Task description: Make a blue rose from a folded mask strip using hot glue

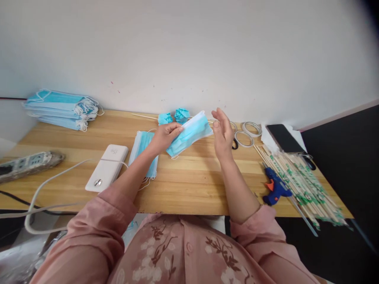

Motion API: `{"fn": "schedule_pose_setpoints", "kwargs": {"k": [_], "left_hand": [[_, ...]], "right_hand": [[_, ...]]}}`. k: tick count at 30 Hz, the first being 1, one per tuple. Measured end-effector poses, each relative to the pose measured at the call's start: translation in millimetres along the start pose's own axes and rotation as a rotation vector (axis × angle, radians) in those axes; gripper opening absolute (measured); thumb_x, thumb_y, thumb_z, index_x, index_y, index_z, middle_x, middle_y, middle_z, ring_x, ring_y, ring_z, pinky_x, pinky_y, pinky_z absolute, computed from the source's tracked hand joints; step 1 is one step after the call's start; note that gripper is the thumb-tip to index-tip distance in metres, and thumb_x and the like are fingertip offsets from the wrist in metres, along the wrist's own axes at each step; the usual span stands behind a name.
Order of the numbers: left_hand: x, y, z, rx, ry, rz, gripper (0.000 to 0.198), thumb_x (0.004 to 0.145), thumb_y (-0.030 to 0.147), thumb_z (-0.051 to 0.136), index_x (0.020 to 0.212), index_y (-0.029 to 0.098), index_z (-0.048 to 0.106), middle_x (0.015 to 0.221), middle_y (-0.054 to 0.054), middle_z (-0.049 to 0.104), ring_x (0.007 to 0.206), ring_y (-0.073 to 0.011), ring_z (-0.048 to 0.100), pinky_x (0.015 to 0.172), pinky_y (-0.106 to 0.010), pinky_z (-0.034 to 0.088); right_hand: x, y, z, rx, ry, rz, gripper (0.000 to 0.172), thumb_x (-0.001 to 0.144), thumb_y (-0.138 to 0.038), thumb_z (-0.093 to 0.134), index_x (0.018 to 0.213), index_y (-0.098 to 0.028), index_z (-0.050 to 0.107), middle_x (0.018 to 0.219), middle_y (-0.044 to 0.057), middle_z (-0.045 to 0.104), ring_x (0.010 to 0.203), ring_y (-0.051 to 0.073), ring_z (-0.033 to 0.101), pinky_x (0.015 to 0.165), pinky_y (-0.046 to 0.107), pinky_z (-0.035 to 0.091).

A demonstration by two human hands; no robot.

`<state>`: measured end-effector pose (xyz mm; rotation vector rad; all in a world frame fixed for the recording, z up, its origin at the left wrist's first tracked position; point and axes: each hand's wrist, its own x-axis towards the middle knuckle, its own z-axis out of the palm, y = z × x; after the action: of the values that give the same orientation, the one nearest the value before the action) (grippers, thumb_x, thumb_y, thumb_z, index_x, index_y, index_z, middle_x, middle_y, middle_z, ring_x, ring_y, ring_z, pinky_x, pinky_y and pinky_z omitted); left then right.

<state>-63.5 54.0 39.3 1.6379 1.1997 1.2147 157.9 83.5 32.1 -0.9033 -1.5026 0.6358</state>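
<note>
My left hand (167,138) grips a light blue face mask (191,136) by its left end, thumb on top, and holds it tilted above the table. Just right of the mask, my right hand (222,132) is raised with its fingers apart and nothing in it. More face masks (143,154) lie flat under my left forearm. Behind the held mask are two crumpled blue flower shapes (181,115), with a thin wooden stick (144,116) beside them.
A stack of masks (62,108) sits at the back left, near a white power bank (107,167) and a power strip (29,163). Tape rolls (244,139), a phone (284,138), a blue glue gun (276,185) and wrapped wooden sticks (308,185) occupy the right side.
</note>
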Motion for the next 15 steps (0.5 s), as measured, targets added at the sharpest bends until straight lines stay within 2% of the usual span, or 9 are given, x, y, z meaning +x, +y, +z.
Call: {"fn": "schedule_pose_setpoints", "kwargs": {"k": [1, 3, 5, 6, 8, 11, 13, 15], "left_hand": [[-0.8, 1.4, 0.7, 0.038, -0.042, 0.016, 0.036, 0.088, 0.051, 0.057, 0.080, 0.018, 0.067, 0.075, 0.000, 0.061, 0.070, -0.0141, 0.052, 0.065, -0.025, 0.040], [-2.2, 3.4, 1.8, 0.105, -0.099, 0.034, 0.036, 0.089, 0.050, 0.056, 0.078, 0.018, 0.066, 0.075, 0.000, 0.062, 0.071, -0.0148, 0.053, 0.065, -0.025, 0.040], [-3.0, 3.9, 1.7, 0.143, -0.098, 0.033, 0.035, 0.088, 0.050, 0.056, 0.076, 0.018, 0.066, 0.073, 0.000, 0.062, 0.070, -0.0146, 0.053, 0.064, -0.026, 0.039], [-3.0, 3.6, 1.1, 0.148, -0.089, 0.021, 0.035, 0.087, 0.049, 0.058, 0.075, 0.018, 0.066, 0.072, 0.000, 0.061, 0.068, -0.0141, 0.052, 0.063, -0.026, 0.037], [-2.2, 1.7, -0.8, 0.131, -0.047, -0.022, 0.035, 0.083, 0.050, 0.064, 0.070, 0.017, 0.063, 0.068, 0.001, 0.057, 0.064, -0.0129, 0.048, 0.060, -0.026, 0.035], [0.2, -3.3, -1.6, -0.012, 0.069, -0.098, 0.040, 0.076, 0.051, 0.074, 0.064, 0.018, 0.056, 0.063, 0.003, 0.049, 0.061, -0.0115, 0.044, 0.059, -0.025, 0.034], [1.3, -7.2, 1.3, -0.140, 0.182, -0.130, 0.040, 0.078, 0.051, 0.074, 0.066, 0.019, 0.052, 0.062, 0.004, 0.046, 0.061, -0.0112, 0.042, 0.059, -0.024, 0.035], [0.9, -10.5, 6.2, -0.176, 0.307, -0.130, 0.036, 0.086, 0.048, 0.068, 0.071, 0.020, 0.051, 0.065, 0.004, 0.047, 0.063, -0.0117, 0.043, 0.060, -0.024, 0.036]], "right_hand": [[1.4, -2.6, -3.3, -0.030, -0.048, -0.010, 0.053, 0.092, -0.064, 0.057, 0.129, -0.027, 0.064, 0.129, 0.009, 0.069, 0.123, 0.026, 0.062, 0.106, 0.044, 0.048], [2.4, -6.0, -6.1, -0.111, -0.136, 0.030, 0.045, 0.089, -0.065, 0.061, 0.105, -0.024, 0.070, 0.102, 0.005, 0.073, 0.099, 0.022, 0.066, 0.088, 0.036, 0.052], [2.1, -6.8, -5.3, -0.209, -0.157, 0.091, 0.046, 0.086, -0.066, 0.064, 0.073, -0.022, 0.059, 0.068, -0.002, 0.056, 0.069, 0.015, 0.054, 0.066, 0.028, 0.045], [2.2, -6.5, -4.5, -0.247, -0.125, 0.105, 0.052, 0.086, -0.066, 0.064, 0.064, -0.022, 0.048, 0.060, -0.004, 0.043, 0.061, 0.012, 0.044, 0.059, 0.026, 0.037], [3.1, -5.0, -3.6, -0.268, -0.002, 0.097, 0.059, 0.088, -0.067, 0.060, 0.061, -0.022, 0.033, 0.060, -0.005, 0.028, 0.059, 0.010, 0.031, 0.055, 0.026, 0.027], [5.2, -1.4, -4.2, -0.216, 0.156, 0.075, 0.061, 0.091, -0.071, 0.054, 0.064, -0.024, 0.026, 0.064, -0.005, 0.022, 0.061, 0.011, 0.026, 0.055, 0.026, 0.024], [4.5, 1.1, -3.0, -0.171, 0.176, 0.093, 0.062, 0.091, -0.073, 0.052, 0.065, -0.024, 0.026, 0.065, -0.005, 0.021, 0.061, 0.011, 0.025, 0.056, 0.027, 0.024], [1.2, 2.6, 1.3, -0.146, 0.163, 0.108, 0.060, 0.093, -0.073, 0.050, 0.066, -0.024, 0.027, 0.066, -0.005, 0.022, 0.061, 0.011, 0.024, 0.057, 0.028, 0.023]]}}
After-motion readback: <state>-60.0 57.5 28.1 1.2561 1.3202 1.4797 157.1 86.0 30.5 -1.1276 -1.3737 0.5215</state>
